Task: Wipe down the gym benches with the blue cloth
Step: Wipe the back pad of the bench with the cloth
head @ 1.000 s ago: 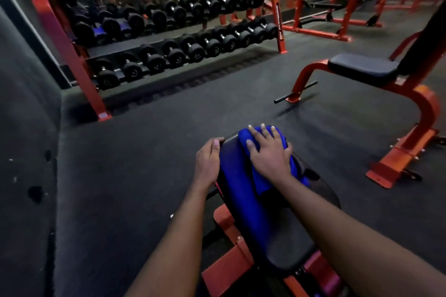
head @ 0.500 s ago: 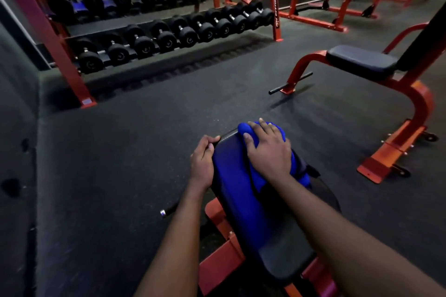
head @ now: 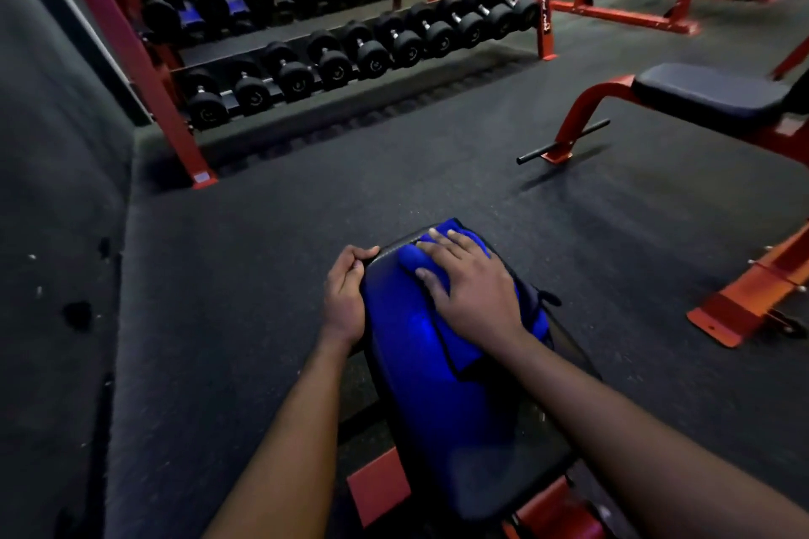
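Note:
A black padded bench [head: 516, 464] on a red frame stands right below me, its pad shining blue along the left side. The blue cloth [head: 455, 346] lies bunched on the pad's far end. My right hand [head: 473, 289] presses flat on the cloth, fingers spread toward the pad's tip. My left hand [head: 346, 293] grips the pad's left edge, fingers curled over its corner. A second bench [head: 709, 94] with a black seat and a red frame stands to the right.
A red dumbbell rack [head: 144, 70] with several black dumbbells runs across the back left. Red rack frames [head: 621, 13] stand at the back right. The second bench's red foot [head: 735, 319] rests on the floor at right. Dark rubber floor [head: 306, 197] lies between the benches and the rack.
My right hand has slid the cloth slightly toward the far end of the pad. My left hand stays on the pad's left edge. My view has tilted down a little.

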Demonstrator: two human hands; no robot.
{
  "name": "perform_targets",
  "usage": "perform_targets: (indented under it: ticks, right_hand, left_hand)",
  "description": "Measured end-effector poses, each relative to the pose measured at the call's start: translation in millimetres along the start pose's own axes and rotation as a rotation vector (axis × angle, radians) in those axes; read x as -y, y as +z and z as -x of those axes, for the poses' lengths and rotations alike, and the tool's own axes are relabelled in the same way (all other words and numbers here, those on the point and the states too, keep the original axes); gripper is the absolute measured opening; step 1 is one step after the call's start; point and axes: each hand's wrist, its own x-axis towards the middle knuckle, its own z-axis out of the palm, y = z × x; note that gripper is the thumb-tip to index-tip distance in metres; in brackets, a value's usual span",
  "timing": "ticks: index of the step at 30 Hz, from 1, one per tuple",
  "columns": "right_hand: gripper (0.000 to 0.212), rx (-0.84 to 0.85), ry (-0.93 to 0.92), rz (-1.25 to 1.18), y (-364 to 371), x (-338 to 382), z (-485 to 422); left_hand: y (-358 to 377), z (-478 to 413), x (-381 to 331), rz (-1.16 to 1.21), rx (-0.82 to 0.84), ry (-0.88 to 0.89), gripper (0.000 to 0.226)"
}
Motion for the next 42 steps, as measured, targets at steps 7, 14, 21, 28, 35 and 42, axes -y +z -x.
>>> perform_targets:
  ticks: [7,14,21,28,35,42]
  right_hand:
    - [0.048,-0.032,0.16,0.075,9,28,-4]
    - [0.047,0.059,0.399,0.102,4,27,-20]
    - [0.052,0.025,0.237,0.159,11,64,26]
    - [0.047,-0.019,0.449,0.135,15,60,-26]
    - [0.045,0.032,0.034,0.09,8,62,35]
    - [0.043,-0.105,0.407,0.103,24,75,-14]
  left_hand:
    - [-1,-1,2,0.018,0.013,0.027,0.025]
    - [-16,-3,2,-0.02,0.138,0.008,0.023]
    - [-38,-9,-7,0.088,0.312,-0.176,0.034]
    - [-55,-14,-2,0.043,0.422,-0.217,0.05]
    - [-58,-17,3,0.107,0.422,-0.197,0.044]
    - [-63,-22,1,0.142,0.483,-0.243,0.047]
